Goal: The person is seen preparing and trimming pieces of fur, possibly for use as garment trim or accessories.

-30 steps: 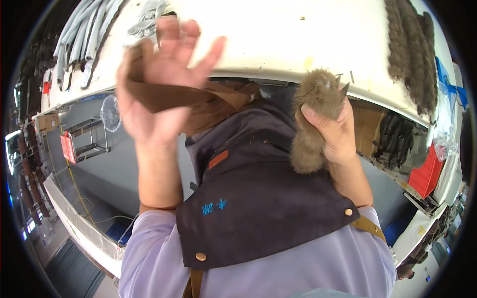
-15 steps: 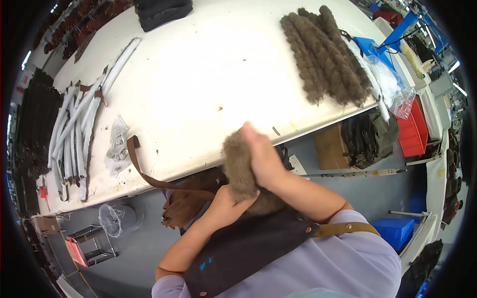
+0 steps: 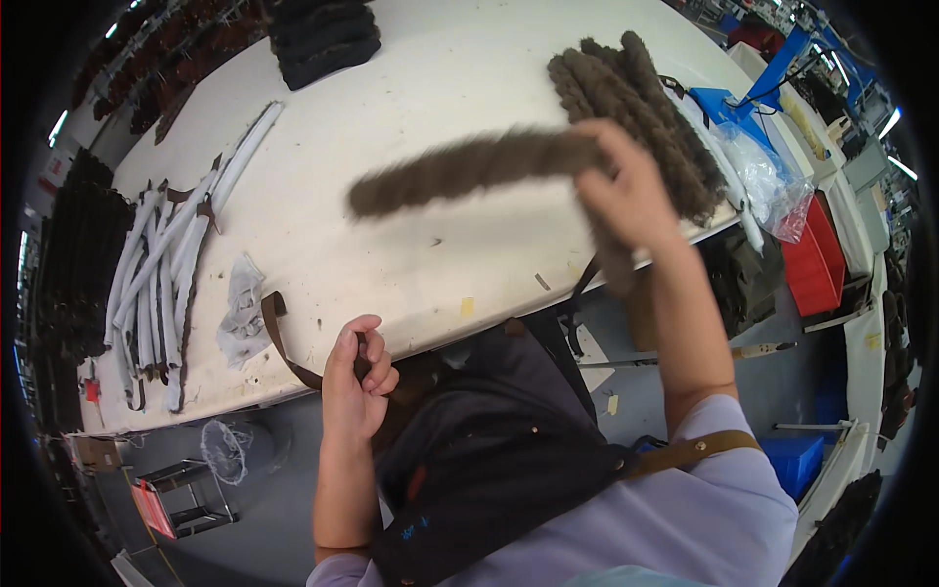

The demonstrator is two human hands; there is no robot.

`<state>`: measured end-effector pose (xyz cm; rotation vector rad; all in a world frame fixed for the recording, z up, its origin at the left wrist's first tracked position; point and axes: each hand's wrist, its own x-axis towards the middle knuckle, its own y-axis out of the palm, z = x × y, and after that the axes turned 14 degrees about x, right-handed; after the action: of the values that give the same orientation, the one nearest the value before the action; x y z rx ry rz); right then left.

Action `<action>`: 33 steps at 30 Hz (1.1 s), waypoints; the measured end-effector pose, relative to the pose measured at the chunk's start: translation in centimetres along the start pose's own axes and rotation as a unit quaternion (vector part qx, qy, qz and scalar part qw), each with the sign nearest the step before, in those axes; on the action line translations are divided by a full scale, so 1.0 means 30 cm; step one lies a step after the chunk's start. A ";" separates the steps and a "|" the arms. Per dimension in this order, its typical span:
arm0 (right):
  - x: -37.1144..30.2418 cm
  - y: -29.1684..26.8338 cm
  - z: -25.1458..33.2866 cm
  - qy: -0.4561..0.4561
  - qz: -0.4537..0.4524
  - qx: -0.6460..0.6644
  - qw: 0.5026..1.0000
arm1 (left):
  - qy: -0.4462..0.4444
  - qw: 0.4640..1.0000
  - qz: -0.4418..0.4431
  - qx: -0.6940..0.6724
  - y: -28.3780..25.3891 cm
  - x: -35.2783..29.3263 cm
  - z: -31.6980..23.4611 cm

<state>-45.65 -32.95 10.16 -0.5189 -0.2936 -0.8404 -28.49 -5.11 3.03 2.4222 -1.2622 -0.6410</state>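
My right hand (image 3: pixel 631 191) grips a brown fluffy fur strip (image 3: pixel 469 171) near its right end. Most of the strip stretches out to the left above the white table, and a shorter, blurred end hangs below the hand. At the table's front edge my left hand (image 3: pixel 358 380) is raised with its fingers loosely curled and a gap between them. A flat brown strap (image 3: pixel 276 328) lies on the table edge and runs behind that hand; I cannot make out contact between them. Several similar fur strips (image 3: pixel 636 108) lie side by side at the far right.
White rolled strips (image 3: pixel 161 284) are heaped at the table's left, beside a crumpled pale cloth (image 3: pixel 242 311). Dark folded fur pieces (image 3: pixel 323 44) sit at the back. Clear plastic (image 3: pixel 773 181) and a red bin (image 3: pixel 814 259) are at the right, a stool (image 3: pixel 186 499) below left.
The fur strip, earlier gathered between both hands near my body, is now stretched out over the table in my right hand, which moved up and right. My left hand came off it, moving left.
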 end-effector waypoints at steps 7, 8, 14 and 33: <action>0.224 -0.538 -0.288 0.065 -0.057 -0.471 0.878 | -0.008 0.998 -0.052 0.038 -0.037 -0.119 -0.003; 0.212 -0.568 -0.354 0.085 -0.028 -0.501 0.861 | -0.010 0.998 -0.053 0.040 -0.038 -0.132 -0.002; 0.174 -0.434 -0.344 0.030 -0.096 -0.578 0.810 | 0.012 0.996 -0.012 0.082 -0.048 -0.137 0.003; -0.369 0.530 0.066 -0.012 0.389 0.208 0.897 | 0.134 0.823 0.049 0.550 0.008 -0.170 0.041</action>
<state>-40.57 -16.11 1.84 -0.2026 -0.2494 0.0197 -31.89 -1.11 3.29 3.0430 -1.9289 0.6857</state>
